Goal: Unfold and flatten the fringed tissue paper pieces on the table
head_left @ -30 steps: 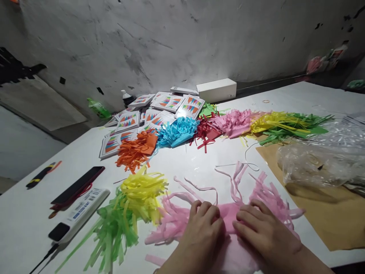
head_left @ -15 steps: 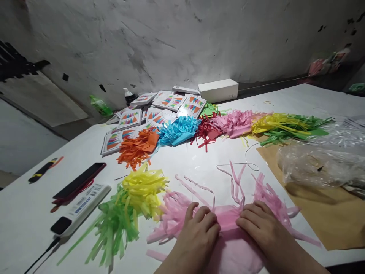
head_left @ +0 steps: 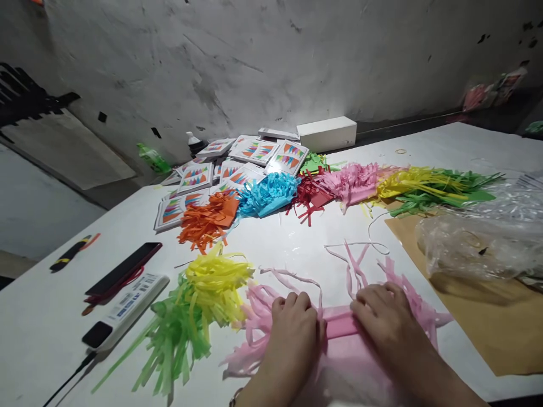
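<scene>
A pink fringed tissue paper (head_left: 340,323) lies across the near part of the table, its cut strips spreading out on both sides and a few loose strips trailing away from me. My left hand (head_left: 293,333) is closed on its left part, fingers curled down over a folded band. The right part is under my right hand (head_left: 384,316), closed the same way, with fingertips on that band. Both thumbs are mostly hidden. Left of my hands rest a yellow tissue tassel (head_left: 218,280) and a green tissue tassel (head_left: 178,333), partly overlapping.
A row of fringed bundles, among them orange (head_left: 210,220), blue (head_left: 269,195) and pink (head_left: 352,183), crosses the table's middle. Behind are printed packets (head_left: 254,151) and a white box (head_left: 326,133). A power strip (head_left: 133,305) and phone (head_left: 125,265) lie left; brown paper (head_left: 462,316) and clear plastic (head_left: 466,243) lie right.
Both hands have curled further over the pink tissue paper, and its folded band between them now looks flatter and more stretched. The whole view has shifted slightly.
</scene>
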{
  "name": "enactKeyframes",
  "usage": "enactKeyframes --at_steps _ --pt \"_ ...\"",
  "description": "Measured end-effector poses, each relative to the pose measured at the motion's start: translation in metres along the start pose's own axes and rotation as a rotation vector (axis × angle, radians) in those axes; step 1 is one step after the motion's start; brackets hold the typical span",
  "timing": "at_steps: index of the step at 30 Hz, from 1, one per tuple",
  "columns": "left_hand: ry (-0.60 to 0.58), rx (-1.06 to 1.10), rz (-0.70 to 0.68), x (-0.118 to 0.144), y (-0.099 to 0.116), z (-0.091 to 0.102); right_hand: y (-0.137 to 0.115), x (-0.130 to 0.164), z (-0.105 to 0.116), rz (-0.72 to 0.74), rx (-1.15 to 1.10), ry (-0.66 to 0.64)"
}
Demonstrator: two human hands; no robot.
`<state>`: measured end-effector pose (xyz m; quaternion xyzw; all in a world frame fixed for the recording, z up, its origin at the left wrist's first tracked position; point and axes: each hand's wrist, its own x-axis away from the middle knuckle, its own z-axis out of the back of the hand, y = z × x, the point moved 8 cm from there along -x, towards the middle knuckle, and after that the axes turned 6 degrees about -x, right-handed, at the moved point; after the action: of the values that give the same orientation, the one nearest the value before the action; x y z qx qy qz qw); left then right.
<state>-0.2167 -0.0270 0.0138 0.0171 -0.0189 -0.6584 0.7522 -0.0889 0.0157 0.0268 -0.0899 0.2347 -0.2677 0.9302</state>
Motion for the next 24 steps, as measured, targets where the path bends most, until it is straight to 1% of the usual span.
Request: enactKeyframes --at_steps 2,3,4,6,9,10,12,15,17,19,21,24 --pt "0.014 -0.006 0.004 0.001 -0.001 0.001 -0.015 0.003 -0.002 0.173 -0.014 -0.035" --pt "0.034 0.001 0.009 0.002 -0.002 0.003 -0.020 0.005 -0.004 0.237 -0.012 -0.034" --pt "0.067 0.017 0.008 0.003 -0.002 0.005 -0.022 0.007 -0.005 0.270 -0.009 -0.012" --pt "0.174 0.051 -0.050 0.008 0.002 0.012 -0.021 0.008 -0.005 0.255 -0.013 0.057" --pt "0.340 0.047 -0.249 0.019 0.018 0.018 -0.021 0.008 -0.005 0.213 -0.048 0.100" --pt "0.372 0.040 -0.304 0.022 0.022 0.017 -0.023 0.009 -0.004 0.219 -0.049 0.109" --pt "0.398 0.045 -0.366 0.025 0.026 0.013 -0.029 0.011 -0.003 0.266 -0.028 0.126" --pt "0.384 0.062 -0.403 0.027 0.025 0.008 -0.032 0.019 -0.003 0.327 0.032 0.140" --pt "0.338 0.073 -0.410 0.029 0.022 0.006 -0.026 0.025 -0.005 0.331 0.035 0.130" --pt "0.271 0.110 -0.391 0.032 0.017 0.004 -0.017 0.031 -0.004 0.294 -0.007 0.128" --pt "0.191 0.161 -0.315 0.033 0.011 0.002 -0.007 0.032 -0.003 0.218 -0.069 0.143" --pt "0.093 0.182 -0.129 0.031 0.001 0.001 0.003 0.027 -0.006 0.072 -0.108 0.129"
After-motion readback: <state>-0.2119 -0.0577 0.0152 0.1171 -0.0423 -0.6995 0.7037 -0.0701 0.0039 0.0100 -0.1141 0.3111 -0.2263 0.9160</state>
